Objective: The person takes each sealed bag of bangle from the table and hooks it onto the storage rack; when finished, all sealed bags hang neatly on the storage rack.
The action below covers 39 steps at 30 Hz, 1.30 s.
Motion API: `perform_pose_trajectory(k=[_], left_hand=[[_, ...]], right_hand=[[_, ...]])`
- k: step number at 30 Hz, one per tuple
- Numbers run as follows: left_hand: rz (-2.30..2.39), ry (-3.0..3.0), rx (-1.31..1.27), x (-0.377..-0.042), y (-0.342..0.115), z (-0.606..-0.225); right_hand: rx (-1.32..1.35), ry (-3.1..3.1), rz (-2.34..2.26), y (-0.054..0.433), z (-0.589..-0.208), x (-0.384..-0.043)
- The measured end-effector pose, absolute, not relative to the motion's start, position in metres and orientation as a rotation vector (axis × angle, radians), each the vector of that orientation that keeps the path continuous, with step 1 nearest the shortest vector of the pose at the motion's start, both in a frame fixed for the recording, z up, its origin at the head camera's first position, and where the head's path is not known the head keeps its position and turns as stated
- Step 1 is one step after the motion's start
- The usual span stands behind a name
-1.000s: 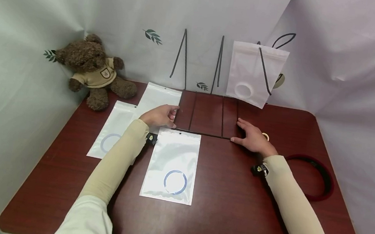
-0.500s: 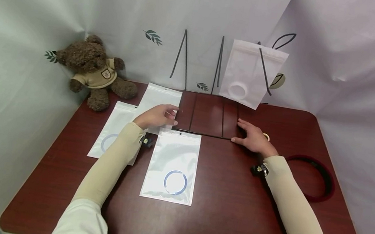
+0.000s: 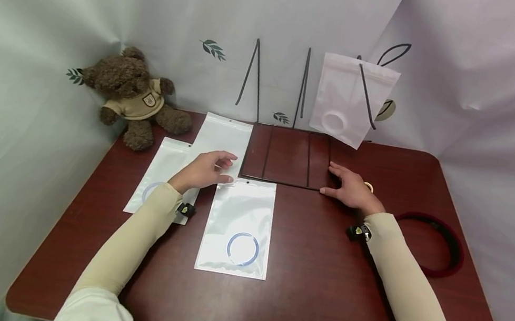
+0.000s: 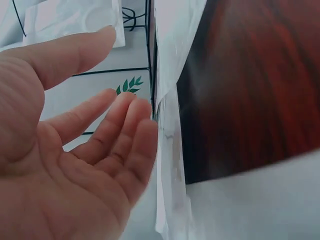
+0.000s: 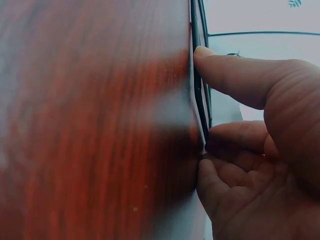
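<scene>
Black wire rack (image 3: 308,159) with a ladder-like base and three slanting prongs stands at the back of the dark red wood-grain table (image 3: 292,270). On its right-hand prong hangs a glossy white pouch with a round ring mark (image 3: 337,93), tilted to one side; the other two prongs are bare.

The right hand (image 3: 352,189) touches the rack's front right corner, thumb and fingers apart; how firmly they press, I cannot tell. A sideways push there could slide the base toward the flat pouch behind the left hand, a white one with a small black hole (image 3: 224,135), and ruck its edge. A jolt could also set the hung pouch swinging and work it off its prong.

The left hand (image 3: 205,169) holds nothing, its thumb well apart from its fingers, over that flat pouch. Beside its wrist lies a white pouch with a pale blue ring (image 3: 167,161), partly covered by the cream sleeve (image 3: 126,246); a low sweep of the arm might drag it. Nearer the person is a shiny white pouch with a blue ring (image 3: 239,216), its top edge close to the rack; its slick film would probably slip if only brushed.
</scene>
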State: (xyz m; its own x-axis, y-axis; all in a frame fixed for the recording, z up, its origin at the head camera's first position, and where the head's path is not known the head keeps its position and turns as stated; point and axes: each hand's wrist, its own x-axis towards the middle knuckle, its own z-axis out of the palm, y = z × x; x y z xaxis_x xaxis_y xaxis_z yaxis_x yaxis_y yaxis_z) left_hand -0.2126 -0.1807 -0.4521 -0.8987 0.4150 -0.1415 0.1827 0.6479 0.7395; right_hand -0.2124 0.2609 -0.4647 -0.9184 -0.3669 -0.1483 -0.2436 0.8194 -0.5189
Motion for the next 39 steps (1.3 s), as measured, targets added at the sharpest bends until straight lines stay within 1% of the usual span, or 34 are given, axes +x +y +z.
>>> perform_pose_trajectory(k=[10, 19, 28, 39], left_hand=[[0.926, 2.671, 0.534, -0.197, -0.190, -0.449], [0.775, 2.694, 0.630, -0.192, -0.190, -0.449], [0.826, 2.628, 0.563, -0.191, -0.191, -0.452], [1.022, 2.695, 0.717, -0.191, -0.197, -0.456]], right_hand=[[-0.504, 2.768, -0.744, 0.266, -0.467, -0.215], [-0.496, 2.770, -0.741, 0.265, -0.466, -0.213], [-0.497, 2.767, -0.726, 0.263, -0.467, -0.212], [-0.488, 2.759, -0.731, 0.262, -0.464, -0.212]])
